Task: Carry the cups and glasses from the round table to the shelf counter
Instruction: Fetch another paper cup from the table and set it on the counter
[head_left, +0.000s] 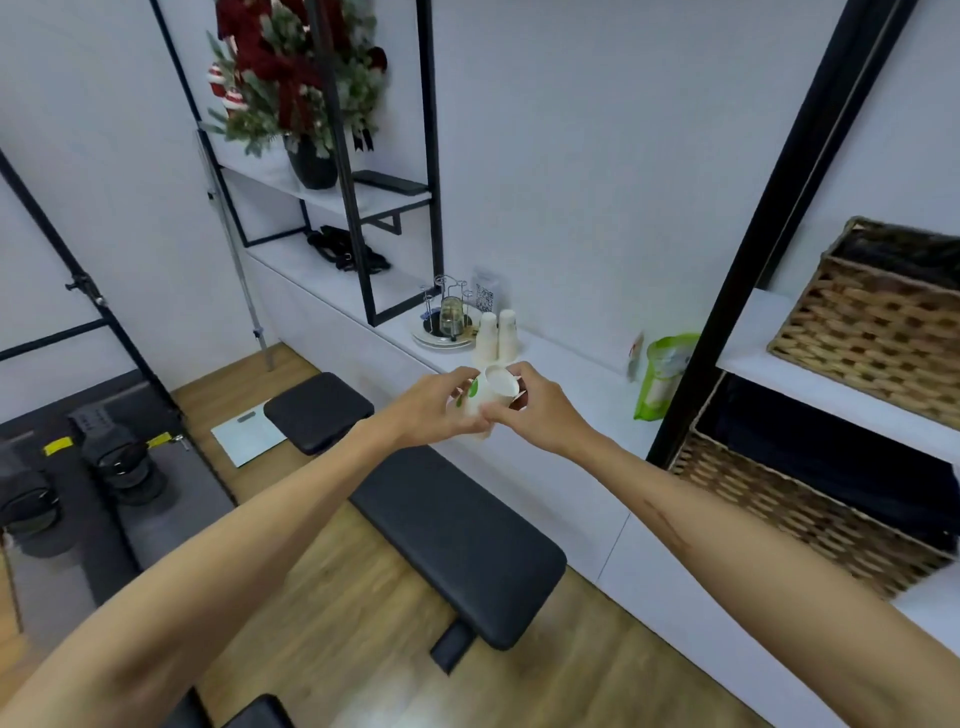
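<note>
Both hands meet in front of me over the white shelf counter (571, 395). Between them is a white paper cup (493, 392) with a green leaf print, tipped so its bottom faces me. My left hand (441, 410) grips its side and my right hand (535, 410) holds it from the right. Two stacks of upside-down paper cups (496, 335) stand on the counter just behind. A glass (451, 317) sits in a wire cup rack on a round tray (441, 340). The round table is out of view.
A black padded bench (457, 535) runs along the counter below my arms. Wicker baskets (878, 322) fill the shelves at right, beside a green bag (662, 376). A potted Christmas arrangement (296, 88) stands on the black-framed shelf; a scale (247, 439) lies on the wooden floor.
</note>
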